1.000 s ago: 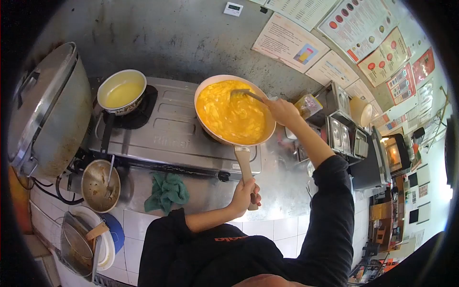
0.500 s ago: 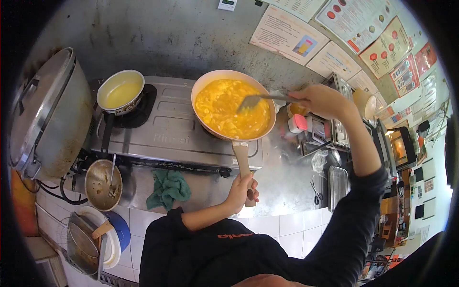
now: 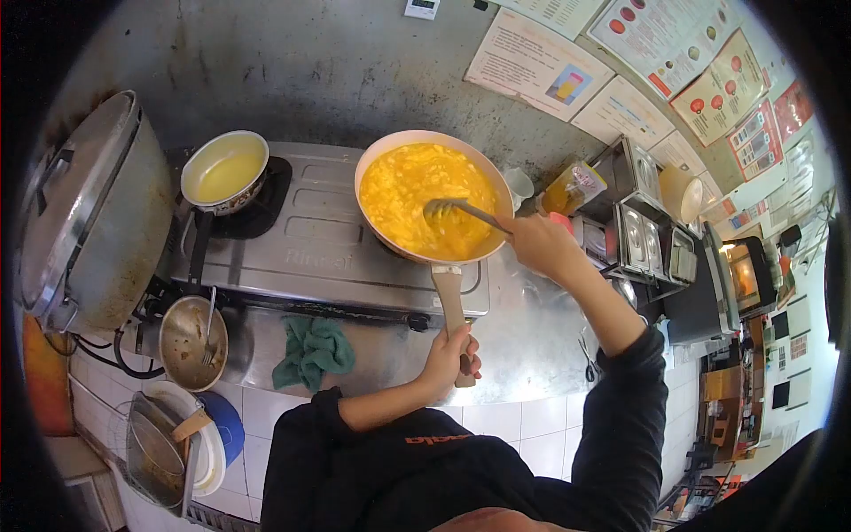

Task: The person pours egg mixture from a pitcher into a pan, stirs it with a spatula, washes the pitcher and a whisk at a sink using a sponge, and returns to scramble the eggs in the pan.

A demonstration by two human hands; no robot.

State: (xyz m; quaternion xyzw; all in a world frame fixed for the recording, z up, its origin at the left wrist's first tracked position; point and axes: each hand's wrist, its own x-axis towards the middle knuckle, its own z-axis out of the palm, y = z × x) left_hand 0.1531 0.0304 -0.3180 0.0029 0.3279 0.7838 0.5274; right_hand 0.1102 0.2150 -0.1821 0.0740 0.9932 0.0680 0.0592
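A light-coloured frying pan [image 3: 496, 169] sits on the right side of the stove, holding yellow egg mixture [image 3: 412, 182] that is part liquid, part in soft curds. My left hand [image 3: 449, 362] is wrapped round the pan's beige handle [image 3: 448, 297], which points toward me. With closed fingers my right hand [image 3: 542, 246] grips a grey slotted spatula [image 3: 479, 213] over the pan's right rim. The spatula's head dips into the egg near the middle of the pan.
Left of the pan, a small pot [image 3: 226, 168] of yellow liquid stands on the stove [image 3: 319, 226]. A large lidded pot [image 3: 97, 213] is at far left. In front lie a metal bowl [image 3: 191, 355] with a fork, a green cloth [image 3: 312, 352] and scissors [image 3: 589, 357].
My right hand has come down and left, nearer the pan, with the spatula. Its head has shifted slightly left and down through the egg. My left hand stays on the handle.
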